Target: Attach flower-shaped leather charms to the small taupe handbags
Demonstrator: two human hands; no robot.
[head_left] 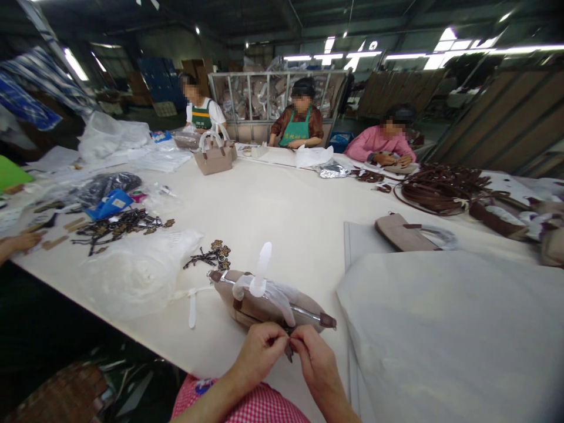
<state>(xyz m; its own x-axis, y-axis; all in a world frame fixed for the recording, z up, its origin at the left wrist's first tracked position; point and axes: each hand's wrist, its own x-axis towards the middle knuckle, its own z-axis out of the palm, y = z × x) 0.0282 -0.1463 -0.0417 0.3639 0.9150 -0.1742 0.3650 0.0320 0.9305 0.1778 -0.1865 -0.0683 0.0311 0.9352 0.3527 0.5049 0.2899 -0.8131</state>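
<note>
A beige handbag (259,302) with brown trim lies on the table in front of me, its silver zip line facing up. Its handle is wrapped in clear plastic, and a white plastic strip (264,261) stands up from it. At the bag's near side, my left hand (262,352) and my right hand (314,355) meet, thumbs and fingers pinched together. Between them shows a small dark charm piece (289,352), its end hanging below the fingertips; its detail is too small to make out. Just beyond the bag lie several dark cord charms with flower shapes (215,255).
Crumpled clear plastic (132,276) and a white strip (192,310) lie at left, with a charm pile (126,226) behind. White sheeting (453,329) and another beige bag (403,232) are at right, brown straps (440,188) beyond. Three people sit opposite; another person's hand (24,242) shows at left.
</note>
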